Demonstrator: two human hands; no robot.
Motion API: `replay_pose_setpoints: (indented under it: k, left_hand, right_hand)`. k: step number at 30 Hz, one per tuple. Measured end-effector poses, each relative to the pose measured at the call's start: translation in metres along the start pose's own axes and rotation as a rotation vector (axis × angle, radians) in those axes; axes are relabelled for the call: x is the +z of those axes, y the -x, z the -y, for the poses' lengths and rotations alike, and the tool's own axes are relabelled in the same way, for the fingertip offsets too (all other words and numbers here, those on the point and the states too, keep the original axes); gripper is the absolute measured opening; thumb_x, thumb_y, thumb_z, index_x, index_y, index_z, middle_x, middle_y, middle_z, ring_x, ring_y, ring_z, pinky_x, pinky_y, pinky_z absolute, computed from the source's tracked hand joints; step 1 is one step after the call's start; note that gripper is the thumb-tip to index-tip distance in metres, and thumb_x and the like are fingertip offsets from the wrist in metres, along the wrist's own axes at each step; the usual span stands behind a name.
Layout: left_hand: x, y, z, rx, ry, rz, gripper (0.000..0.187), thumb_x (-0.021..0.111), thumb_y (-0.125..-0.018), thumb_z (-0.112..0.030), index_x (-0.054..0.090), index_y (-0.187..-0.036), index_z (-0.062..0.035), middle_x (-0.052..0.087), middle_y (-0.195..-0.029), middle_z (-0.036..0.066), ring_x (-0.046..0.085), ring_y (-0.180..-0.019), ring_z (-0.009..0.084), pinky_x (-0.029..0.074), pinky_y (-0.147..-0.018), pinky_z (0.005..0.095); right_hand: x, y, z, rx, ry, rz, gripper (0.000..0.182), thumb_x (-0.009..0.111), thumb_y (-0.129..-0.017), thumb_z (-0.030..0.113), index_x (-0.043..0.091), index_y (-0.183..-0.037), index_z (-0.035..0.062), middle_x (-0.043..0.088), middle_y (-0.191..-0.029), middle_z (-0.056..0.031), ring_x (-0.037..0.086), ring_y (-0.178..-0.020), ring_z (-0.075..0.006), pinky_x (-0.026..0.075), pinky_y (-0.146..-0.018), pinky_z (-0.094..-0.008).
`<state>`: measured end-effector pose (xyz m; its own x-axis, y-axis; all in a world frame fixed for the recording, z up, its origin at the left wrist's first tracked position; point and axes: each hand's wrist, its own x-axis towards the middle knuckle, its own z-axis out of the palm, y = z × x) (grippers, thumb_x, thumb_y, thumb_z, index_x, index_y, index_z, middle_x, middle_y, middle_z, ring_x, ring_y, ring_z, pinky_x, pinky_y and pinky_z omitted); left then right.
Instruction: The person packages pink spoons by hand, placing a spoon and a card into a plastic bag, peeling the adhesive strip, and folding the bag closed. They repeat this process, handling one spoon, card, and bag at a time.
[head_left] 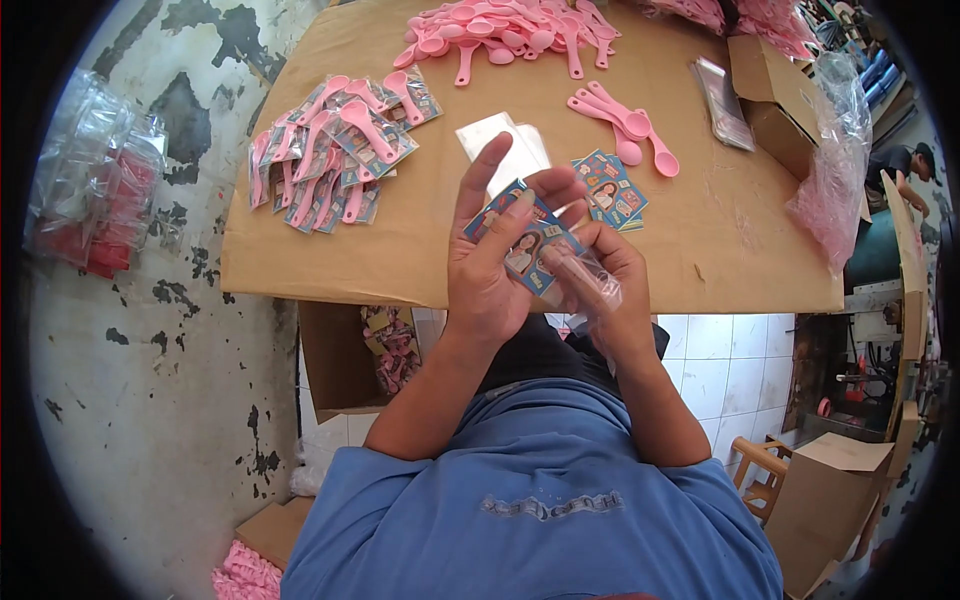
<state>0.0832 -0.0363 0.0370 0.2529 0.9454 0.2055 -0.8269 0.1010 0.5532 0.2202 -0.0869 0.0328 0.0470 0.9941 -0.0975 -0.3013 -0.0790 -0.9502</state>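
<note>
One printed card (524, 252) lies gripped under the thumb of the left hand (490, 278), the nearer one, its long axis slanting toward the right hand (622, 280), whose curled fingers pinch a clear bag (592, 284) at the card's lower end. The left palm faces up, fingers extended beyond the card.

Illegible lettering (552, 506) on shirt (535, 450) and card (523, 250)

We are seeing a cardboard box (775, 110) sitting by the table's (740, 235) right edge, a peeling wall (150, 400) rising beyond the left edge, and a wooden stool (762, 470) standing below the near right corner.
</note>
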Motion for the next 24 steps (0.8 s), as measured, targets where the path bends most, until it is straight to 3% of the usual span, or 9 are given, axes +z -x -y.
replay_pose_setpoints:
  k: [3,6,9,13,17,20,22,24]
  left_hand:
    - [-0.005,0.002,0.003,-0.026,0.052,0.061,0.056,0.051,-0.108,-0.007,0.034,-0.162,-0.012,0.066,-0.13,0.02,0.068,-0.119,0.0291,0.058,-0.105,0.0478]
    - [-0.003,0.002,0.006,-0.012,0.079,0.033,0.053,0.051,-0.11,-0.011,0.035,-0.16,-0.01,0.067,-0.117,0.014,0.07,-0.107,0.0226,0.059,-0.1,0.0464]
    - [-0.001,0.0,-0.002,-0.031,0.03,-0.055,0.05,0.054,-0.11,-0.015,0.039,-0.157,-0.0084,0.065,-0.107,0.01,0.068,-0.096,0.0175,0.059,-0.098,0.0432]
    - [-0.017,-0.008,-0.006,0.002,0.09,-0.224,0.04,0.06,-0.109,-0.019,0.049,-0.146,-0.0059,0.065,-0.1,0.005,0.064,-0.09,0.0119,0.057,-0.092,0.0338]
    - [-0.048,-0.014,-0.025,0.038,0.187,-0.37,0.031,0.065,-0.107,-0.019,0.059,-0.134,-0.0055,0.065,-0.095,0.003,0.063,-0.085,0.0109,0.057,-0.089,0.032]
    - [-0.047,-0.012,-0.036,0.078,0.21,-0.383,0.029,0.065,-0.107,-0.019,0.061,-0.132,-0.0053,0.065,-0.095,0.003,0.062,-0.084,0.0117,0.057,-0.089,0.0316]
    - [-0.043,-0.008,-0.035,0.076,0.195,-0.372,0.03,0.064,-0.107,-0.021,0.061,-0.132,-0.0051,0.064,-0.094,0.004,0.062,-0.085,0.0126,0.057,-0.089,0.0319]
    - [-0.041,-0.005,-0.032,0.07,0.171,-0.363,0.031,0.065,-0.107,-0.023,0.06,-0.133,-0.0052,0.064,-0.094,0.004,0.062,-0.086,0.0129,0.057,-0.089,0.0322]
  right_hand:
    - [0.016,-0.005,-0.002,-0.093,-0.106,-0.068,0.024,0.083,-0.093,0.013,0.06,-0.09,0.0076,0.066,-0.087,-0.0003,0.057,-0.078,-0.0019,0.048,-0.069,-0.0195]
    - [0.008,-0.01,-0.011,-0.118,0.003,-0.051,0.027,0.083,-0.093,0.011,0.056,-0.089,0.0076,0.062,-0.089,-0.0006,0.053,-0.078,-0.002,0.047,-0.07,-0.0197]
    - [0.016,-0.009,-0.006,-0.419,0.149,-0.137,0.023,0.083,-0.09,0.009,0.061,-0.095,0.0048,0.058,-0.091,0.0002,0.05,-0.075,-0.0038,0.045,-0.066,-0.021]
    - [-0.006,-0.005,0.016,-0.617,0.658,0.028,0.02,0.082,-0.086,0.005,0.073,-0.104,0.0064,0.061,-0.092,-0.0039,0.053,-0.069,-0.011,0.042,-0.059,-0.0254]
    - [-0.028,-0.015,0.036,-0.637,0.731,0.083,0.014,0.078,-0.091,0.008,0.074,-0.104,0.0045,0.067,-0.089,-0.006,0.059,-0.072,-0.0118,0.045,-0.06,-0.027]
    - [-0.054,-0.044,0.065,-0.479,0.826,-0.121,0.014,0.071,-0.097,0.013,0.074,-0.107,0.0025,0.07,-0.088,-0.0088,0.061,-0.074,-0.0143,0.048,-0.063,-0.0297]
    - [-0.083,-0.078,0.081,-0.488,1.032,-0.198,0.021,0.065,-0.101,0.016,0.073,-0.114,0.0011,0.073,-0.088,-0.0118,0.066,-0.079,-0.0187,0.052,-0.071,-0.0352]
    - [-0.127,-0.12,0.077,-0.503,1.184,-0.175,0.026,0.063,-0.102,0.015,0.071,-0.123,0.0029,0.072,-0.096,-0.0119,0.068,-0.083,-0.0195,0.053,-0.076,-0.0338]
